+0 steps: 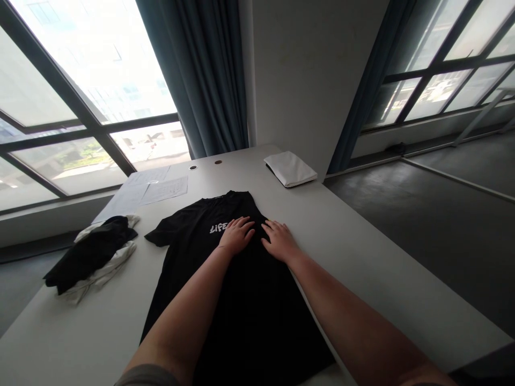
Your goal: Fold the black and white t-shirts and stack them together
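Observation:
A black T-shirt (201,252) with white lettering on its chest lies spread on the white table (362,252), collar away from me. My left hand (237,234) rests flat on the chest of the shirt, fingers stretched out, partly covering the lettering. My right hand (279,239) lies flat beside it, fingers spread on the right side of the shirt. The shirt's left sleeve sticks out to the side; its right sleeve looks folded in under the fabric. Neither hand holds anything.
A heap of black and white clothes (94,257) lies at the table's left edge. Sheets of paper (153,190) sit at the far left, a folded white cloth (290,168) at the far right corner. Windows and curtains stand behind; open floor lies to the right.

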Available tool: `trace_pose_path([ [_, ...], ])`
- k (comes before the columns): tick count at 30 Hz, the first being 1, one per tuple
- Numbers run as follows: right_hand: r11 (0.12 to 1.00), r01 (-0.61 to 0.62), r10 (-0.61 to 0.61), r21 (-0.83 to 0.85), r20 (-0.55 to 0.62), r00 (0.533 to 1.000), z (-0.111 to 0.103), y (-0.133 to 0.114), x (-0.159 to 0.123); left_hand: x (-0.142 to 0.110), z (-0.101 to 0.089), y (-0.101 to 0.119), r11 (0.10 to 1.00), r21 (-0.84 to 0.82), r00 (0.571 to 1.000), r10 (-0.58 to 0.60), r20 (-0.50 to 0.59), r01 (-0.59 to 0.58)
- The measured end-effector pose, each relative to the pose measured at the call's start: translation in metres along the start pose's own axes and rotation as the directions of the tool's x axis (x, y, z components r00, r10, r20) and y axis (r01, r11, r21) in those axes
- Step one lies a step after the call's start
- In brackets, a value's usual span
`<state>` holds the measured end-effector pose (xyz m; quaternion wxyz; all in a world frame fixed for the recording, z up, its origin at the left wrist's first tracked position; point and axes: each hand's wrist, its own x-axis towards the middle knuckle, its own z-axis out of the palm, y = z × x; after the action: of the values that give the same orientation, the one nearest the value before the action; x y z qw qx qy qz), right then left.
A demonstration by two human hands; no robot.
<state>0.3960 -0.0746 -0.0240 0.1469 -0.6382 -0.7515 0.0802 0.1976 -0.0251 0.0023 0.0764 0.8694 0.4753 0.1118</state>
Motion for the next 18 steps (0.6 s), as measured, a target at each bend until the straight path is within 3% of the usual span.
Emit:
trace_pose_path([
  [5, 1.000, -0.030, 0.030, 0.003, -0.010, 1.000, -0.003, -0.004, -0.001, 0.020, 0.006, 0.004, 0.987, 0.072, 0.989, -0.144, 0.015, 0.143],
  [11, 0.999, -0.051, 0.051, 0.019, 0.019, 0.999, -0.008, -0.009, -0.001, 0.079, 0.017, 0.008, 0.976, 0.067, 0.968, -0.216, 0.131, 0.209],
  [18, 0.997, -0.070, 0.068, 0.027, 0.045, 0.997, -0.012, -0.012, -0.003, 0.122, 0.036, 0.005, 0.924, 0.048, 0.919, -0.383, 0.090, 0.380],
])
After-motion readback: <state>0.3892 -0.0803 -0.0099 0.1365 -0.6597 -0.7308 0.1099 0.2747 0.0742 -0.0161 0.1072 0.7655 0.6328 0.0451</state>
